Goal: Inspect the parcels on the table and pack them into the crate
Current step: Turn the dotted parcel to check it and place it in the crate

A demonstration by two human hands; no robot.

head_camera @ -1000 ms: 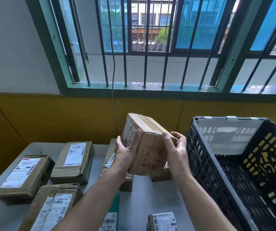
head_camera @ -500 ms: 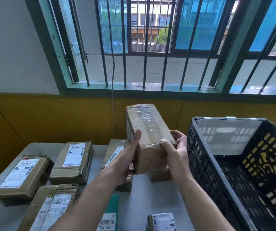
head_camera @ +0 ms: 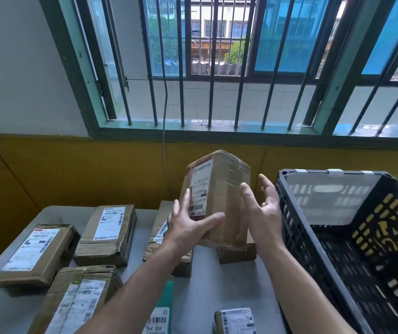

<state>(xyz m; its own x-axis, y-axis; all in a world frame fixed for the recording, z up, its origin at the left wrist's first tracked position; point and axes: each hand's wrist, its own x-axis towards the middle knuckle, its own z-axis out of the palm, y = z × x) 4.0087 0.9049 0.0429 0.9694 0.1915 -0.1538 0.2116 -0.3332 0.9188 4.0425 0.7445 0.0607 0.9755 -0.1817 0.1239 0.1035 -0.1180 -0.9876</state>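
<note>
A brown cardboard parcel (head_camera: 219, 189) wrapped in clear tape is held up above the table, standing on end with its white shipping label facing me. My left hand (head_camera: 188, 225) grips its lower left corner, thumb across the front. My right hand (head_camera: 263, 208) is beside its right face with fingers spread, and I cannot tell whether it touches the parcel. The black plastic crate (head_camera: 296, 227) stands at the right with nothing visible inside it. Several more labelled parcels lie on the grey table (head_camera: 229, 283).
Flat parcels lie at the left: one far left (head_camera: 34, 256), one behind (head_camera: 107, 233), one in front (head_camera: 77, 300). Another parcel (head_camera: 159, 232) sits under my left wrist, a small box (head_camera: 236, 255) under the held one. A green packet (head_camera: 162, 312) and a small labelled box (head_camera: 236, 320) are near me. The yellow wall and barred window are behind.
The parcel has been turned in my hands, from its printed side, past its taped face, to its label side. My right hand has come off it and opened.
</note>
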